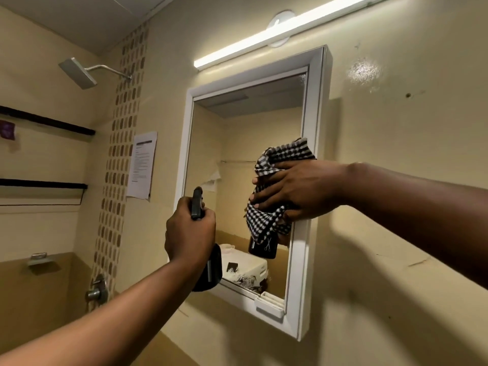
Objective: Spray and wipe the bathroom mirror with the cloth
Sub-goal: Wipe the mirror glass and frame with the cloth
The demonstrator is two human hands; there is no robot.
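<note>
A white-framed mirror [245, 143] hangs on the beige wall ahead of me. My right hand [293, 192] presses a black-and-white checked cloth [266, 220] flat against the glass near the mirror's right edge. My left hand [188, 231] grips a dark spray bottle [208, 268] upright in front of the mirror's lower left corner, its nozzle [197, 203] pointing toward the glass. The bottle's reflection shows below the cloth.
A lit tube light [264, 39] runs above the mirror. A paper notice [141, 165] is stuck to the wall on the left. Farther left are a shower head [78, 72], two dark rails [47, 121] and a tap [96, 290].
</note>
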